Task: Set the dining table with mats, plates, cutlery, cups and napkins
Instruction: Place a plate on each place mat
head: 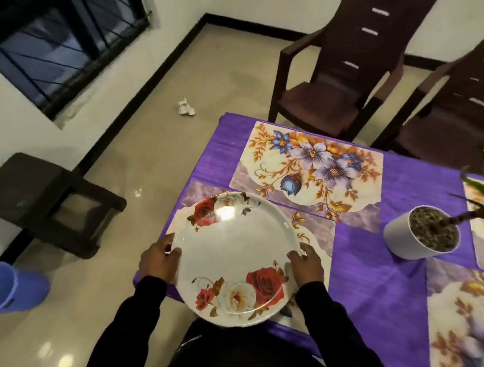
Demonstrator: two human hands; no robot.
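Observation:
A white plate (235,258) with red and white roses is held over the near-left floral mat (316,232). My left hand (159,259) grips its left rim and my right hand (306,265) grips its right rim. The plate covers most of that mat. A second floral mat (308,168) lies bare at the far left of the purple tablecloth (372,274). Another mat (463,331) lies at the near right, and a further mat (483,234) peeks out behind the plant pot.
A white pot (404,242) with a green plant stands mid-table. Two dark chairs (329,83) stand at the far side. On the floor lie a crumpled paper (186,108), a dark stool (45,202) and a blue bucket (3,292).

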